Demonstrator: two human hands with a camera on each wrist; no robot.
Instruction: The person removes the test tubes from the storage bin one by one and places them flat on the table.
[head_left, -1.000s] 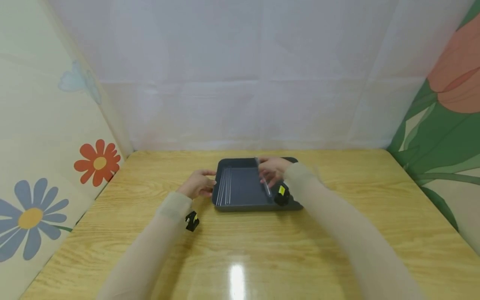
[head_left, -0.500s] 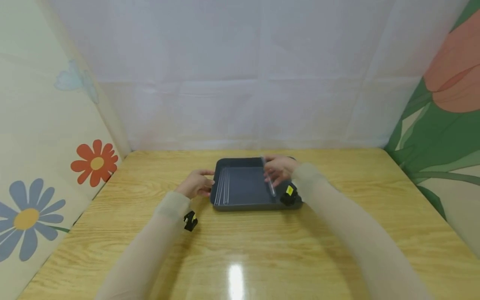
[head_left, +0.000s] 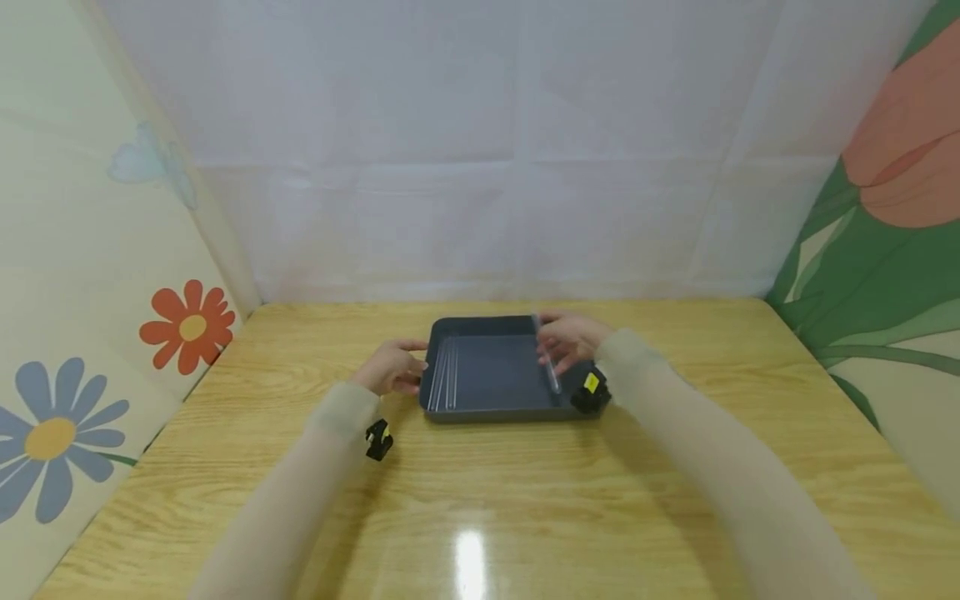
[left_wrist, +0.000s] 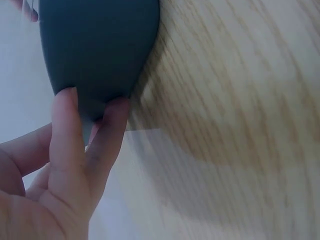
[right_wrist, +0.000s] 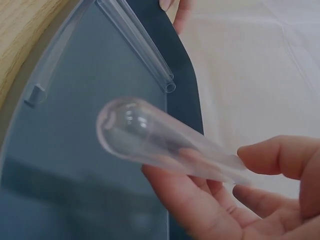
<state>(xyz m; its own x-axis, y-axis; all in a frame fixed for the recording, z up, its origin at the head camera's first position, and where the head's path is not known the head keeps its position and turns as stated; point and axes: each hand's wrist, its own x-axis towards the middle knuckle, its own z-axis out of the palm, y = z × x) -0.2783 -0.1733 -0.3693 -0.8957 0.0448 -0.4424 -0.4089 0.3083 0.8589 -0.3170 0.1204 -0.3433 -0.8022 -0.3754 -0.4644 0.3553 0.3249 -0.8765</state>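
In the head view, my right hand (head_left: pixel 570 337) pinches a clear test tube (head_left: pixel 551 371) over the right part of a dark grey tray (head_left: pixel 510 414). The right wrist view shows the round closed end of this test tube (right_wrist: pixel 125 127) pointing away from the fingers, above the tray floor. My left hand (head_left: pixel 393 367) is at the tray's left side. Up close in the left wrist view, fairly straight fingers of the left hand (left_wrist: pixel 67 165) touch the tray's outer wall (left_wrist: pixel 100 45). Other clear tubes (head_left: pixel 452 375) lie lengthwise along the left inside the tray.
The tray stands on a wood-grain table (head_left: pixel 420 500), near its far edge. A white cloth backdrop (head_left: pixel 480 167) hangs behind. Flower-printed panels (head_left: pixel 60 292) flank both sides. A black wrist camera (head_left: pixel 591 392) overlaps the tray's right front corner.
My right hand has moved a little to the right with the test tube still pinched. The left hand stays at the tray's left side, and the tubes inside lie as before.
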